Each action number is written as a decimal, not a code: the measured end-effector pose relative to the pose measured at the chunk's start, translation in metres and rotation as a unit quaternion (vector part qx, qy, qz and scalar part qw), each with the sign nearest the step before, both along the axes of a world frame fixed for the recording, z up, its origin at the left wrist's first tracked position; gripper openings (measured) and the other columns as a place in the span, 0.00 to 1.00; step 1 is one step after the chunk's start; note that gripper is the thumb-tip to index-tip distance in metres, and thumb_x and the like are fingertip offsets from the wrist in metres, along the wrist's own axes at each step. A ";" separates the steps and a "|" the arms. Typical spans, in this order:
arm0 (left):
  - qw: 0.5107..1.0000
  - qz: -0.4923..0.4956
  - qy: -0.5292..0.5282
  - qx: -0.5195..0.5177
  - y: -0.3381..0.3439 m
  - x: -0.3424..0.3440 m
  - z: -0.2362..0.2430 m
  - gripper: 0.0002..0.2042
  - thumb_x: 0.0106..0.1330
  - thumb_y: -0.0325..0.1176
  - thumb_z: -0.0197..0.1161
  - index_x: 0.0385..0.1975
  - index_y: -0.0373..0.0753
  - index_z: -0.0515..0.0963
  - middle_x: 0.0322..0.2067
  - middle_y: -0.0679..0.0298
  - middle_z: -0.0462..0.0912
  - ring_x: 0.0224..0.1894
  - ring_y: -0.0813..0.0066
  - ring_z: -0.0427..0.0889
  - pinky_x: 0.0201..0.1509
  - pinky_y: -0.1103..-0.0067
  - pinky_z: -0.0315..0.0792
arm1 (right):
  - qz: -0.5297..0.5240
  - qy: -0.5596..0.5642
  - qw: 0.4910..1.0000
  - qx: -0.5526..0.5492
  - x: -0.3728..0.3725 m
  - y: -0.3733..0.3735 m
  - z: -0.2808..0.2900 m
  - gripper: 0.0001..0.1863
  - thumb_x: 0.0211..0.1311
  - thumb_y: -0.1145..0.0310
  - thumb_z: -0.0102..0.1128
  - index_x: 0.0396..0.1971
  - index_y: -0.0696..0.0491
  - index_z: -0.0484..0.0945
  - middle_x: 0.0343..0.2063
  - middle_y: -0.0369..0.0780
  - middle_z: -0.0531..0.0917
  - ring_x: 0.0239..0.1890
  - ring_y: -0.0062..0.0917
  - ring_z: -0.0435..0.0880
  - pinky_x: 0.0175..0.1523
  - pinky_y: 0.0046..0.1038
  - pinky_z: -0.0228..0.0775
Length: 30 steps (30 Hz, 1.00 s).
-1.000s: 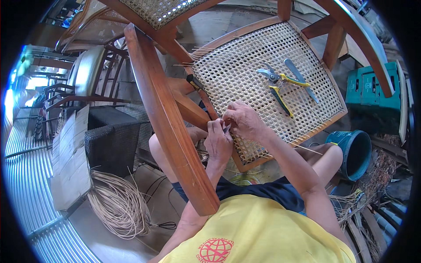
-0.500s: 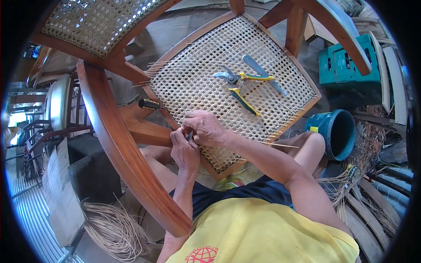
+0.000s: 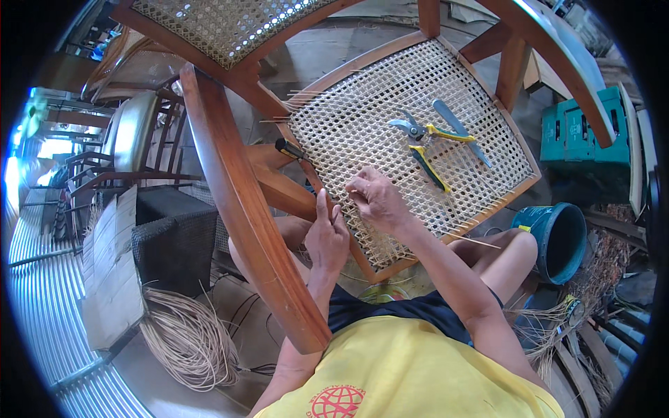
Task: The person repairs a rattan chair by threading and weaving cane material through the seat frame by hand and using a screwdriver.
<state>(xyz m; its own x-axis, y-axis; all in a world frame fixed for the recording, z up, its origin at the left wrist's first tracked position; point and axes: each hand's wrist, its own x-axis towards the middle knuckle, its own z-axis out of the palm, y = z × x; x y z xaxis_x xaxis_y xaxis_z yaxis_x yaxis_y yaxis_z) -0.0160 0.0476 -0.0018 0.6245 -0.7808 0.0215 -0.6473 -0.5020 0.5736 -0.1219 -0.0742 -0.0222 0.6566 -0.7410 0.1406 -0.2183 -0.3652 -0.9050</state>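
Observation:
Before me is a wooden chair with a woven cane seat [image 3: 390, 104], its strand ends sticking out along the rim. My right hand [image 3: 382, 200] is closed in a pinch just above the seat's left side; whatever the fingertips hold is too small to make out. Beside it, at the wooden rim, my left hand [image 3: 327, 237] has its index finger and thumb stretched apart; its other fingers are partly hidden. Yellow-handled pruning shears [image 3: 425, 139] lie on the weave, next to a grey flat blade [image 3: 460, 129]. A tool with a black and yellow handle [image 3: 289, 148] rests at the left rim.
The curved wooden armrest [image 3: 244, 209] rises close to my left arm. A bundle of cane strands [image 3: 191, 341] lies at lower left, near a black box-like thing [image 3: 174, 237]. To the right stand a blue bucket [image 3: 557, 244] and a green crate [image 3: 582, 129].
My hands have come apart, the right one lifting away from the left. The dark pointed piece that showed between them is no longer clearly visible. The whole view has shifted.

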 end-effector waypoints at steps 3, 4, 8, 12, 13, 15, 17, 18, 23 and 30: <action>0.998 -0.027 -0.053 -0.019 -0.003 0.012 -0.020 0.23 0.73 0.36 0.58 0.67 0.43 0.67 0.29 0.49 0.86 0.30 0.47 0.86 0.33 0.59 0.77 | 0.050 0.039 0.991 -0.114 0.006 -0.002 0.006 0.09 0.56 0.76 0.67 0.39 0.53 0.84 0.37 0.41 0.80 0.41 0.36 0.82 0.46 0.35 0.76; 0.993 -0.040 -0.088 -0.061 -0.006 0.013 -0.023 0.22 0.73 0.36 0.58 0.65 0.42 0.69 0.30 0.49 0.86 0.32 0.48 0.86 0.34 0.60 0.78 | 0.059 0.040 0.991 -0.117 0.008 -0.003 0.005 0.11 0.54 0.74 0.68 0.39 0.51 0.85 0.37 0.39 0.80 0.42 0.36 0.81 0.47 0.35 0.75; 0.997 0.019 -0.076 -0.023 -0.011 0.000 -0.014 0.21 0.73 0.38 0.57 0.64 0.42 0.69 0.31 0.50 0.87 0.33 0.48 0.87 0.33 0.58 0.78 | 0.066 0.022 0.989 -0.131 0.008 -0.002 0.002 0.11 0.55 0.73 0.67 0.39 0.51 0.84 0.35 0.39 0.80 0.43 0.36 0.81 0.48 0.35 0.75; 0.991 0.030 -0.056 0.118 -0.023 0.005 -0.006 0.18 0.71 0.37 0.58 0.59 0.41 0.74 0.38 0.51 0.87 0.38 0.48 0.87 0.41 0.58 0.79 | 0.060 0.042 0.992 -0.104 0.013 -0.007 -0.003 0.11 0.57 0.71 0.66 0.41 0.51 0.85 0.37 0.40 0.79 0.42 0.36 0.82 0.47 0.35 0.76; 0.991 0.028 -0.057 0.119 -0.022 0.005 -0.007 0.18 0.71 0.37 0.58 0.59 0.41 0.74 0.38 0.51 0.87 0.38 0.48 0.87 0.41 0.58 0.79 | 0.051 0.046 0.994 -0.088 0.014 -0.007 -0.003 0.11 0.57 0.70 0.66 0.41 0.51 0.85 0.38 0.40 0.80 0.41 0.36 0.82 0.46 0.35 0.77; 0.997 -0.004 -0.072 0.029 -0.019 0.008 -0.011 0.18 0.71 0.37 0.59 0.59 0.42 0.75 0.37 0.51 0.88 0.38 0.49 0.87 0.41 0.60 0.79 | 0.062 0.050 0.993 -0.085 0.015 -0.010 -0.004 0.11 0.57 0.70 0.66 0.40 0.51 0.85 0.38 0.40 0.80 0.41 0.35 0.83 0.45 0.35 0.77; 0.997 -0.006 -0.073 0.014 -0.017 0.011 -0.016 0.18 0.71 0.36 0.59 0.59 0.42 0.75 0.36 0.51 0.88 0.38 0.49 0.87 0.40 0.61 0.79 | 0.072 0.054 0.993 -0.081 0.015 -0.011 -0.004 0.10 0.57 0.70 0.66 0.40 0.51 0.85 0.38 0.40 0.79 0.40 0.35 0.83 0.45 0.36 0.77; 0.997 -0.005 -0.073 -0.002 -0.016 0.011 -0.019 0.18 0.71 0.36 0.59 0.60 0.43 0.75 0.36 0.52 0.87 0.38 0.50 0.87 0.40 0.62 0.79 | 0.078 0.047 0.993 -0.080 0.015 -0.011 -0.003 0.09 0.57 0.70 0.66 0.39 0.51 0.85 0.38 0.40 0.79 0.41 0.35 0.83 0.45 0.35 0.77; 0.996 0.014 -0.082 0.022 -0.021 0.005 -0.012 0.20 0.72 0.35 0.58 0.63 0.40 0.71 0.34 0.51 0.87 0.36 0.51 0.87 0.39 0.62 0.79 | 0.075 0.044 0.992 -0.093 0.017 -0.013 -0.005 0.08 0.57 0.69 0.68 0.36 0.51 0.85 0.37 0.39 0.79 0.41 0.34 0.83 0.45 0.36 0.76; 0.999 0.027 0.022 -0.010 0.003 0.000 0.000 0.20 0.72 0.30 0.57 0.62 0.36 0.70 0.27 0.54 0.84 0.29 0.59 0.86 0.34 0.67 0.76 | 0.023 0.048 0.985 -0.167 0.024 0.009 -0.001 0.06 0.55 0.68 0.69 0.32 0.51 0.83 0.36 0.39 0.79 0.39 0.36 0.82 0.46 0.39 0.73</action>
<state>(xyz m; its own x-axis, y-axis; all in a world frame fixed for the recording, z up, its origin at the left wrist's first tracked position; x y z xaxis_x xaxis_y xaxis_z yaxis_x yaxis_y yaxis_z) -0.0161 0.0501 -0.0020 0.6666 -0.7454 0.0085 -0.5929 -0.5233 0.6121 -0.0983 -0.0652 -0.0235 0.7112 -0.6329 0.3060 -0.2737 -0.6502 -0.7088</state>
